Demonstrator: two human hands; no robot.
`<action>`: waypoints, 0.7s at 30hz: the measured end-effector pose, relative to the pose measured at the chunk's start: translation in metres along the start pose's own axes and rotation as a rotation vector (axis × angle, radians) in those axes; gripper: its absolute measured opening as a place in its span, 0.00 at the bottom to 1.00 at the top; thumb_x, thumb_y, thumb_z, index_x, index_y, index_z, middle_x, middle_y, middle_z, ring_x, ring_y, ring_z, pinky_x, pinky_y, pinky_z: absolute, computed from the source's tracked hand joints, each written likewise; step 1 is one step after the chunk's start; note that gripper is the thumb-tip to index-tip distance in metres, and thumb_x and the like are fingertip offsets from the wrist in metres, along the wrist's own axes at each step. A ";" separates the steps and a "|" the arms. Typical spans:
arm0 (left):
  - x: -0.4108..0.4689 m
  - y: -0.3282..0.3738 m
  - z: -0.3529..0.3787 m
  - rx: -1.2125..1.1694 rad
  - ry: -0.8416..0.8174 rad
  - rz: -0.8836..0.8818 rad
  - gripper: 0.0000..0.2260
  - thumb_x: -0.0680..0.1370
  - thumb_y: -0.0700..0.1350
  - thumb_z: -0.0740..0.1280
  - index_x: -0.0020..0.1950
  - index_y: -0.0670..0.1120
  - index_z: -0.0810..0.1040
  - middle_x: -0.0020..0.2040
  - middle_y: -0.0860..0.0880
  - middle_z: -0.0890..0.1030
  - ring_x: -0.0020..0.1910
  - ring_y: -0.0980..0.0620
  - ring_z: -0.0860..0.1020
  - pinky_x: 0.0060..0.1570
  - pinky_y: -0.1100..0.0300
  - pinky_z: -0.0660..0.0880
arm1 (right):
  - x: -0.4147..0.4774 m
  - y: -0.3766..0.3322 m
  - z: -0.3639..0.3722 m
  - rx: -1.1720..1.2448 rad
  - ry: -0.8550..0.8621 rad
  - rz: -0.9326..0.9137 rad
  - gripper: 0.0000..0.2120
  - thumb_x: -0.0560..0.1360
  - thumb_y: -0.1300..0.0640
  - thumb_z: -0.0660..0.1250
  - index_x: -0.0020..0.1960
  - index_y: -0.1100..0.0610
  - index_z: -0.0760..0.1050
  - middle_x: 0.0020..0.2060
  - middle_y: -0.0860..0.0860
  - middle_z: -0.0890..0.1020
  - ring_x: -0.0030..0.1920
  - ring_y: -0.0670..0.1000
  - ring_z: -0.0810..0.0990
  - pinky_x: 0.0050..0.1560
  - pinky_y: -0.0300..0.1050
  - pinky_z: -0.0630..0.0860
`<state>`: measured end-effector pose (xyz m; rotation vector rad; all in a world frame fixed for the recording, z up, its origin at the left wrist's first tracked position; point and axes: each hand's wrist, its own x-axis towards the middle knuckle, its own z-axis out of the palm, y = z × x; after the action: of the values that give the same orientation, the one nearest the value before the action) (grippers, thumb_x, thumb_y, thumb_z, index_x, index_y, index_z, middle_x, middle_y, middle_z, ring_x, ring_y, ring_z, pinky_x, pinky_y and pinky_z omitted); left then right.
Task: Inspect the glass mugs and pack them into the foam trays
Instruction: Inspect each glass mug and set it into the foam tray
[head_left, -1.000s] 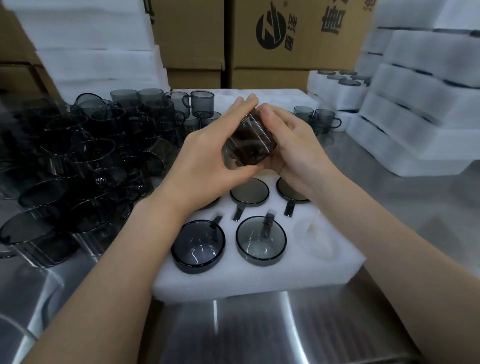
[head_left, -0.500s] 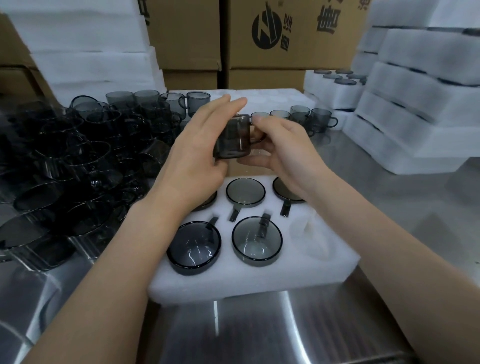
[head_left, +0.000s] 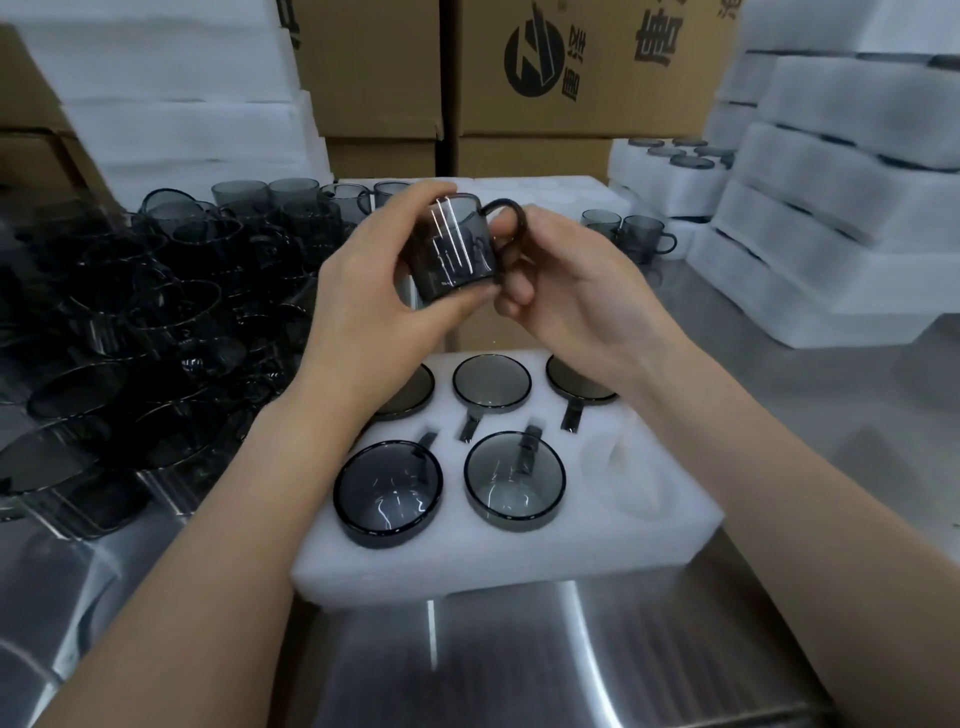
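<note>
Head view: smoky glass mug (head_left: 456, 247) held in the air above the far edge of the foam tray (head_left: 519, 556). We note the left hand (head_left: 371, 306) with its grip wrapped round the mug's body and the right hand (head_left: 571, 280) pinching the handle. Five packed mugs (head_left: 511, 475) sit in the tray's pockets. Loose mugs (head_left: 156, 322) are heaped left of the tray on the bench (head_left: 519, 670).
</note>
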<state>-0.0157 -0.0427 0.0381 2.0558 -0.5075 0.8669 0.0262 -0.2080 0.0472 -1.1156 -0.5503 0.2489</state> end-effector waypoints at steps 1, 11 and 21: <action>-0.001 0.001 0.000 -0.016 0.009 -0.005 0.28 0.71 0.48 0.77 0.68 0.46 0.73 0.59 0.52 0.78 0.59 0.54 0.77 0.61 0.54 0.75 | -0.001 0.000 0.000 0.002 -0.025 -0.025 0.15 0.81 0.57 0.55 0.44 0.57 0.79 0.35 0.53 0.69 0.29 0.46 0.67 0.35 0.41 0.65; -0.003 0.002 0.003 -0.208 0.019 -0.145 0.24 0.67 0.57 0.73 0.61 0.55 0.73 0.49 0.61 0.80 0.49 0.66 0.80 0.50 0.71 0.74 | -0.002 0.002 -0.007 -0.120 -0.064 -0.131 0.14 0.77 0.61 0.62 0.43 0.52 0.86 0.29 0.47 0.79 0.27 0.44 0.71 0.35 0.37 0.69; 0.000 -0.003 0.002 -0.071 -0.069 0.063 0.26 0.69 0.37 0.75 0.65 0.44 0.74 0.63 0.50 0.75 0.66 0.53 0.72 0.67 0.53 0.69 | -0.003 -0.003 -0.004 -0.147 -0.035 0.131 0.22 0.80 0.48 0.58 0.29 0.52 0.73 0.29 0.48 0.66 0.33 0.48 0.66 0.38 0.40 0.64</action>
<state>-0.0131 -0.0427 0.0354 2.0196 -0.6349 0.8050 0.0254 -0.2136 0.0473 -1.2940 -0.5332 0.3463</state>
